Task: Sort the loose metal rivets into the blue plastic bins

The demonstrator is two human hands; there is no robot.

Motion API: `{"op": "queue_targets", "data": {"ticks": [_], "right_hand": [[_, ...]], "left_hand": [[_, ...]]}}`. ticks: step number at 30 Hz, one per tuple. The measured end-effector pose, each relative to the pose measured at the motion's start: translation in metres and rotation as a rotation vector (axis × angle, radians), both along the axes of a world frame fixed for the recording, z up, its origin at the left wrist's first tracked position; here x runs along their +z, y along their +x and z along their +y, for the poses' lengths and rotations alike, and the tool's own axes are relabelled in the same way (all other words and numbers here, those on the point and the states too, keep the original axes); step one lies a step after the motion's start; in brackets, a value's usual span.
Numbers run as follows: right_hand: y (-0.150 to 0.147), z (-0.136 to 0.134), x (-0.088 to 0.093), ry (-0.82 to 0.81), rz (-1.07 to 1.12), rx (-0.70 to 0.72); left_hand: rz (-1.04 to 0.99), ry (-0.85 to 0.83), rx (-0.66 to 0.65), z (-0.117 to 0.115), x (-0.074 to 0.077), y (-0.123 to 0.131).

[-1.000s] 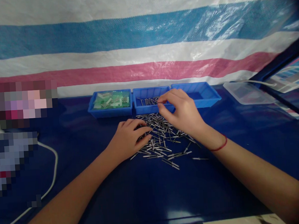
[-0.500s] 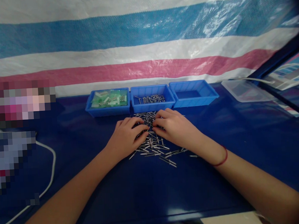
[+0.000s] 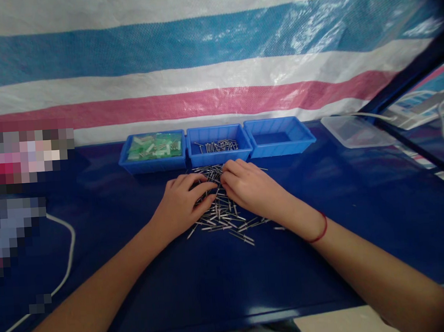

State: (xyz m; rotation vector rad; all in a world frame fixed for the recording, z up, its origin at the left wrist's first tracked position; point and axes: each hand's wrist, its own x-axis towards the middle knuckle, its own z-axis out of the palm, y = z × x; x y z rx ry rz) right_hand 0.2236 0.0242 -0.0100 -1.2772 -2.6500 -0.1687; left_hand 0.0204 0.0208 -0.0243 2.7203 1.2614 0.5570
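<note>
A loose pile of silver pop rivets (image 3: 223, 213) lies on the dark blue table, just in front of the bins. My left hand (image 3: 181, 201) rests at the pile's left side, with thumb and fingers apart over the rivets. From the right, my right hand (image 3: 249, 187) reaches onto the pile. Its fingers are curled together, and their tips hide whatever is between them. Behind the hands stands a blue middle bin (image 3: 221, 158) with some rivets inside.
The left blue bin (image 3: 154, 165) holds green packets with small metal parts. A right blue bin (image 3: 283, 148) shows a bare floor. Further right lies a clear plastic lid (image 3: 355, 133). A white cable (image 3: 71, 240) runs along the left; a striped sheet (image 3: 199, 44) hangs behind.
My right hand's fingers have drawn closer together over the pile. My left hand stays at the pile's left side, its fingers a little wider apart. The whole view has shifted slightly.
</note>
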Motion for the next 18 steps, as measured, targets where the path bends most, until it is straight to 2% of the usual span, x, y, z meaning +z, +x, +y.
{"op": "queue_targets", "data": {"ticks": [4,11,18], "right_hand": [[0.0009,-0.0005,0.001,0.01,-0.01,0.0],[0.0006,-0.0014,0.0081,-0.075,-0.029,-0.02],[0.0006,0.0,0.0064,-0.031,-0.053,0.013]], "left_hand": [[-0.017,0.007,0.011,-0.0017,0.0003,0.0031],[-0.023,0.008,-0.014,-0.0008,-0.001,0.0034],[-0.005,0.009,-0.009,-0.0007,0.0001,0.0027]]}}
